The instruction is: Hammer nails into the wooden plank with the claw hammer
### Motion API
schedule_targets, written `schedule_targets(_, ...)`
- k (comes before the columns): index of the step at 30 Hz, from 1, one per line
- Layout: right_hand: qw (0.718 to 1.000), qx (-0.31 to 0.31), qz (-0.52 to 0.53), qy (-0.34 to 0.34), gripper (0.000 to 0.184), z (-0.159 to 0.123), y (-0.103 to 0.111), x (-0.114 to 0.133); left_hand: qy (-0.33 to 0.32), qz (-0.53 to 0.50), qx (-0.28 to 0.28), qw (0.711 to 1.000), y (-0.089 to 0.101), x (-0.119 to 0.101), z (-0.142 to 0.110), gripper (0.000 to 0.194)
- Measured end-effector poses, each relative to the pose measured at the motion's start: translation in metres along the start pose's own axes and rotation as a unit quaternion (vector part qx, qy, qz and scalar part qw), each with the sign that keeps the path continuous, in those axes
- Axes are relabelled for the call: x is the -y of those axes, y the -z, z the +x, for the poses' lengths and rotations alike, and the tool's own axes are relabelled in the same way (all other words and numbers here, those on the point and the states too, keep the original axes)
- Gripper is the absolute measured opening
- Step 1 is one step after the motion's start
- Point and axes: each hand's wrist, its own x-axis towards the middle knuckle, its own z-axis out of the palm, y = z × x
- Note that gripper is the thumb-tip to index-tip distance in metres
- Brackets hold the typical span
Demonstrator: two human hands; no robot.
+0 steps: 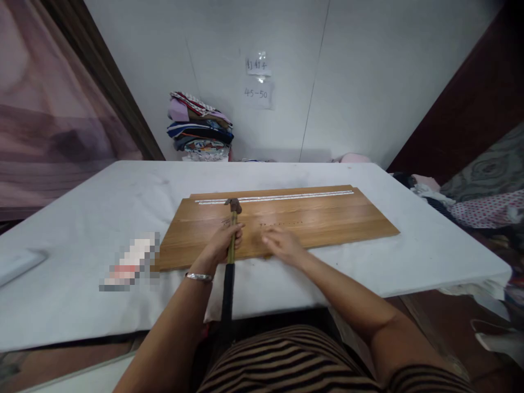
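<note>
Wall [360,82] bearing two taped paper notes, one above the other: upper note [258,66] with handwritten Chinese characters, apparently 钉钉子; lower note [257,95] with the handwritten figures 45-50. Along the far side of the wood-grained board [327,215], two parallel white strips [274,197], with fine markings too small to read. Just beside the near left corner of the board, an item [133,259] masked by pixelation, any lettering lost.

Worktop [434,251] under a white cloth, lightly creased. On it, near the middle, the board, long side left to right, with a row of small dark specks [282,223]. Hammer [231,254] in the left hand [225,239], fingers wrapped round the yellowish handle; head over the board, black grip towards the body. Right hand [286,245] at the board's near edge, close to the specks; fingers curled and blurred, impossible to tell whether empty.

Beyond the worktop, left of the notes, a stack of folded cloths [200,128]. At far left, a pinkish curtain [53,109]; at right, a dark red panel [458,103] and heaped fabrics [487,210], partly polka-dotted.
</note>
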Motion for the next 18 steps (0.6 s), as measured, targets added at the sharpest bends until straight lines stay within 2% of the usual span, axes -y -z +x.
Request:
schedule_targets(2, 0.988, -0.052, -0.116, -0.091, 0.040, 0.002, 0.039, -0.032, 0.045, -0.020, 0.027, 0.998, 0.012, 0.002, -0.007, 0.020)
schedule_targets(4, 0.952, -0.069, -0.226, -0.194, 0.044, 0.006, 0.071, -0.066, 0.075, -0.042, 0.053, 0.995, 0.013, 0.003, -0.013, 0.022)
schedule_targets(7, 0.893, -0.062, -0.314, -0.316, 0.054, 0.008, 0.098, -0.110, 0.094, -0.065, 0.073, 0.991, 0.004, 0.005, -0.018, 0.032)
schedule_targets(9, 0.863, -0.049, -0.327, -0.382, 0.056, 0.004, 0.103, -0.130, 0.107, -0.074, 0.074, 0.989, -0.004, 0.006, -0.017, 0.040)
schedule_targets(11, 0.850, -0.040, -0.330, -0.408, 0.060, -0.001, 0.101, -0.142, 0.123, -0.077, 0.069, 0.987, -0.010, 0.007, -0.015, 0.046)
schedule_targets(18, 0.855, -0.052, -0.325, -0.400, 0.063, -0.006, 0.095, -0.155, 0.141, -0.051, 0.024, 0.988, -0.022, 0.017, -0.003, 0.041)
